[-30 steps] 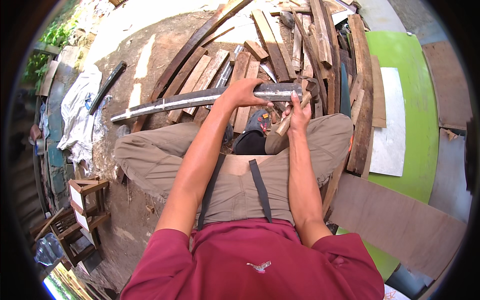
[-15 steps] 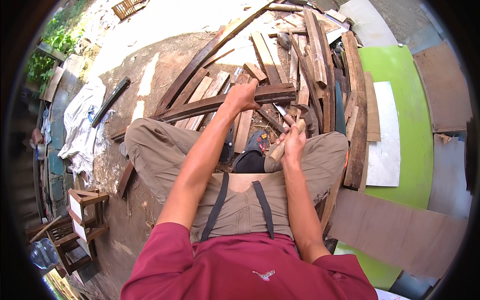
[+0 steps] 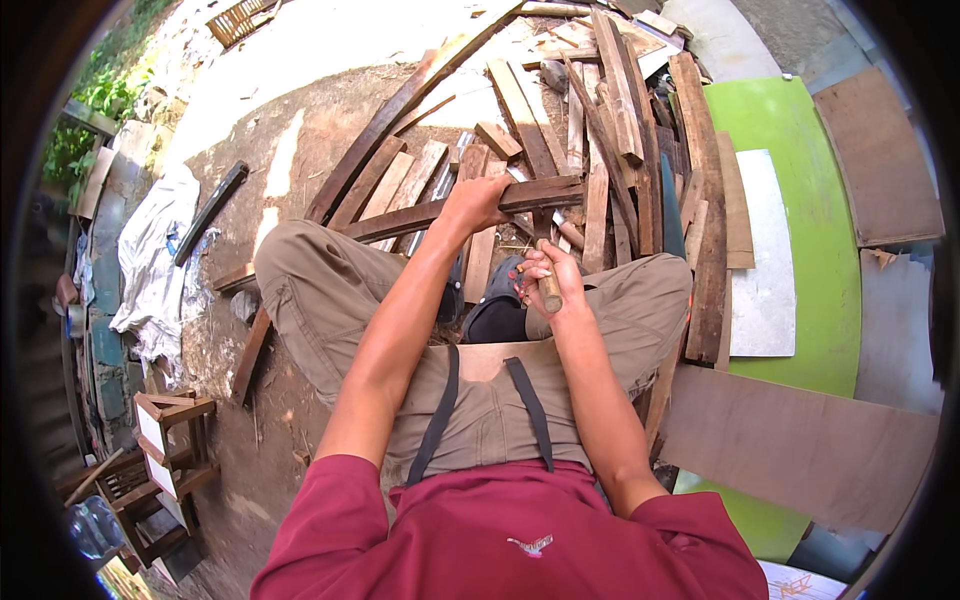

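Keep left hand (image 3: 478, 203) clenched on the dark wooden batten (image 3: 455, 208), right hand (image 3: 553, 281) gripping the hammer handle (image 3: 549, 284), and strike beyond the left grip, clear of knuckles.

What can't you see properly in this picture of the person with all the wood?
- Head view: the tool in the right hand shows only a wooden handle; its working end is hidden behind the fingers.
- The long dark plank under the left hand is partly covered by that hand.
- The feet are mostly hidden by the knees and forearms.
- Small things by the wooden stool blur near the rim.
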`<state>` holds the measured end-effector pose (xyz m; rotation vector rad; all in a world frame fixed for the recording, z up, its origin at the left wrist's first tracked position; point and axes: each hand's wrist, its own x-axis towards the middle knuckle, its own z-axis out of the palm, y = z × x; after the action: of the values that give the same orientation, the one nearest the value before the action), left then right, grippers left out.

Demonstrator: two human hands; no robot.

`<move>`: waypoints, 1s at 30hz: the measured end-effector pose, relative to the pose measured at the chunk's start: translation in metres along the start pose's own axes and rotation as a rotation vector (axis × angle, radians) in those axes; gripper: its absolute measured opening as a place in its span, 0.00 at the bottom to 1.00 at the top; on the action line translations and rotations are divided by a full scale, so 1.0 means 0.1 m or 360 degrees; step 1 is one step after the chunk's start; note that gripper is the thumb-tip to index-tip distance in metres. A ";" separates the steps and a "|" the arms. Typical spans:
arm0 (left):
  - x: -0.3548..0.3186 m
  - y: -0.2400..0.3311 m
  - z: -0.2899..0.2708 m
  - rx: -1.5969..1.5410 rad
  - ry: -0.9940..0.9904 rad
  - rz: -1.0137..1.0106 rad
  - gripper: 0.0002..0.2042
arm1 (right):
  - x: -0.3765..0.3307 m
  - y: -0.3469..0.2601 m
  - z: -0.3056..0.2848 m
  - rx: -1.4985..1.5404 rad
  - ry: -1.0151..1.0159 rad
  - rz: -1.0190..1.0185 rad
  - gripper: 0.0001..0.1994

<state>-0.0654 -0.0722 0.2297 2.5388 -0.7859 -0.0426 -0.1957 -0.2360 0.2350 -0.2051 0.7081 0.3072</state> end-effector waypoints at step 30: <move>-0.13 0.04 0.11 0.0027 0.0162 0.0062 0.19 | 0.06 -0.29 -0.27 0.0360 -0.0294 0.0570 0.07</move>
<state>-0.0802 -0.0730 0.2207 2.5184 -0.7987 0.1055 -0.1976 -0.2694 0.2131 0.1667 0.5884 0.5763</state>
